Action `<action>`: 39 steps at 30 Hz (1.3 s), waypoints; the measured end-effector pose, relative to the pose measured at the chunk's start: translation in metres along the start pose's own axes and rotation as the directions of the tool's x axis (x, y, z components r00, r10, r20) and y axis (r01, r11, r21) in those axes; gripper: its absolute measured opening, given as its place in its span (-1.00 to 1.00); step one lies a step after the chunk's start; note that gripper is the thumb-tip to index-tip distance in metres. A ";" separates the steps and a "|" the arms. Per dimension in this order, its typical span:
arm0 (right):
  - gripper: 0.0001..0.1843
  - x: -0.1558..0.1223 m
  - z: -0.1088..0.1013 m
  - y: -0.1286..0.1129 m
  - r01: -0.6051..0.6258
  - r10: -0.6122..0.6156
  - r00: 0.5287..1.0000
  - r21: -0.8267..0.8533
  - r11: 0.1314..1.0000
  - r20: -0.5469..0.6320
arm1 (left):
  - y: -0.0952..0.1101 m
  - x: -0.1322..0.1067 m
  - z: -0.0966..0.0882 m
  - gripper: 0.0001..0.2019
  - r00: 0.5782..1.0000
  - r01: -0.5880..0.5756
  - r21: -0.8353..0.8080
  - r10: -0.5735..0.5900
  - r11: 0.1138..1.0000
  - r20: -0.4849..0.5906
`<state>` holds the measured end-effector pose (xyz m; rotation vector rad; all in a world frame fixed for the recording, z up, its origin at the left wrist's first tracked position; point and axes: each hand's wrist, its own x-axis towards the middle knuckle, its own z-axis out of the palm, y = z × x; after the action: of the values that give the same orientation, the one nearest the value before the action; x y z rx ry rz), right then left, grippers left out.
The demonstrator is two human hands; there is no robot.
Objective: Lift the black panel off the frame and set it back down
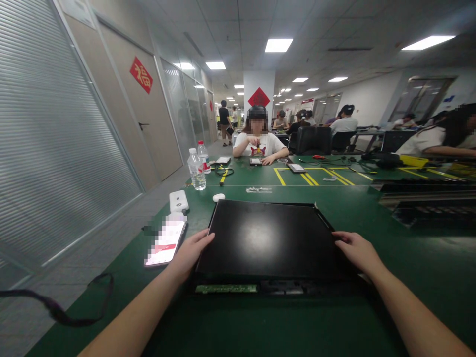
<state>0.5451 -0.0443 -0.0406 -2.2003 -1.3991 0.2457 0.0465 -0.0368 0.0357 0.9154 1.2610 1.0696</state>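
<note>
A dark, glossy display panel [256,240] lies in front of me, a ceiling light reflecting in its middle. My left hand [194,248] grips its left edge, thumb on top and the other fingers mostly hidden beneath. On the opposite side, my right hand [356,252] is closed around the right edge in much the same way. Below the panel's near edge shows a black frame [293,286] with a strip of green circuit board [226,288]. The panel sits slightly askew over this frame, whose far right corner sticks out.
Left of the panel are a lit phone [167,243], a white power bank [179,202] and two bottles, the nearer a clear water bottle [197,169]. A small white case [219,197] lies beyond the panel. Black metal strips [439,210] lie right. Across the green table [409,272] sits a person [258,139].
</note>
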 end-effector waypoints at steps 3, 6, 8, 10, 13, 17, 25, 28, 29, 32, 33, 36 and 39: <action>-0.53 0.001 0.001 0.003 0.016 -0.016 1.000 -0.011 1.000 -0.006 | 0.001 -0.004 0.000 -0.59 0.999 0.014 0.055 -0.017 0.998 0.051; -0.54 0.003 0.003 0.006 0.026 -0.026 1.000 -0.020 0.999 -0.015 | 0.003 -0.007 0.001 -0.49 0.999 -0.019 0.114 0.015 0.993 0.038; -0.53 0.003 0.004 0.007 0.025 -0.025 0.999 -0.022 0.999 -0.020 | 0.004 -0.007 0.002 -0.45 0.999 -0.039 0.141 0.035 0.989 0.034; -0.52 0.003 0.004 0.007 0.021 -0.021 1.000 -0.020 1.000 -0.018 | 0.004 -0.007 0.001 -0.42 0.998 -0.053 0.148 0.047 0.988 0.046; -0.52 0.002 0.004 0.005 0.019 -0.019 1.000 -0.011 1.000 -0.008 | 0.002 -0.006 0.000 -0.39 0.996 -0.072 0.148 0.062 0.986 0.070; -0.54 0.002 0.004 0.005 0.023 -0.023 1.000 -0.001 1.000 -0.010 | 0.000 -0.004 -0.002 -0.38 0.993 -0.100 0.141 0.090 0.985 0.080; -0.55 0.002 0.004 0.004 0.034 -0.034 0.999 0.004 0.999 -0.031 | -0.002 -0.004 -0.003 -0.31 0.988 -0.142 0.151 0.131 0.978 0.081; -0.55 0.001 0.002 0.003 0.024 -0.023 1.000 0.004 1.000 -0.017 | -0.004 -0.003 -0.004 -0.29 0.987 -0.148 0.144 0.137 0.978 0.082; -0.55 0.000 0.002 0.002 0.021 -0.021 1.000 0.004 1.000 -0.012 | -0.004 -0.003 -0.004 -0.29 0.987 -0.150 0.143 0.140 0.978 0.081; -0.54 0.001 0.002 0.002 0.023 -0.022 1.000 0.004 1.000 -0.012 | -0.003 -0.002 -0.006 -0.30 0.986 -0.159 0.148 0.148 0.976 0.081; -0.54 0.001 0.002 0.003 0.024 -0.024 1.000 0.003 1.000 -0.013 | -0.002 -0.002 -0.006 -0.30 0.985 -0.159 0.149 0.148 0.976 0.086; -0.54 0.001 0.002 0.003 0.024 -0.024 1.000 0.001 1.000 -0.010 | -0.002 -0.002 -0.006 -0.27 0.984 -0.156 0.145 0.141 0.977 0.107; -0.53 0.001 0.002 0.004 0.022 -0.022 1.000 0.001 1.000 -0.005 | -0.001 -0.004 -0.006 -0.24 0.984 -0.152 0.140 0.136 0.979 0.116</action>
<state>0.5478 -0.0437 -0.0439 -2.1816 -1.4190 0.2327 0.0411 -0.0407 0.0349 1.1770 1.2118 1.0356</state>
